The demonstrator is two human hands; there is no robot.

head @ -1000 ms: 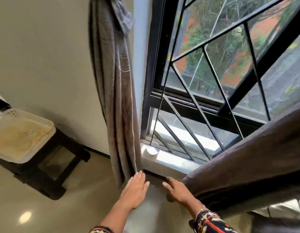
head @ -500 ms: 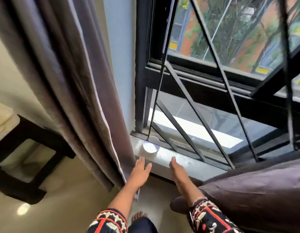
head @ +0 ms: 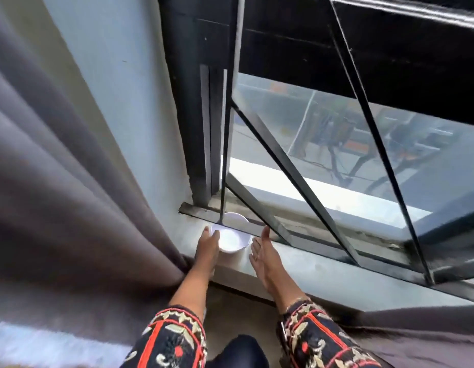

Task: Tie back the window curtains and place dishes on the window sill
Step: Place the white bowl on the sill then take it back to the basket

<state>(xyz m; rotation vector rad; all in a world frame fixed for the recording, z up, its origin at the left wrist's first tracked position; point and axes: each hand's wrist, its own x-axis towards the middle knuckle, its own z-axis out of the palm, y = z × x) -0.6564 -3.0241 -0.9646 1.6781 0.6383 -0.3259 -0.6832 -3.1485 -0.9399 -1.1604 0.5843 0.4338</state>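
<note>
1. Left hand (head: 208, 244) touches the white bowl (head: 232, 236) with straight fingers; right hand (head: 262, 251) is open beside it.
2. Bowl stands on the window sill (head: 323, 274).
3. Dish step; next probably needs a two-hand grasp.

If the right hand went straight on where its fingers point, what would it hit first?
Probably the slanted black grille bar just beyond the right hand's fingertips, not the white bowl beside it; depth is unclear.
</note>
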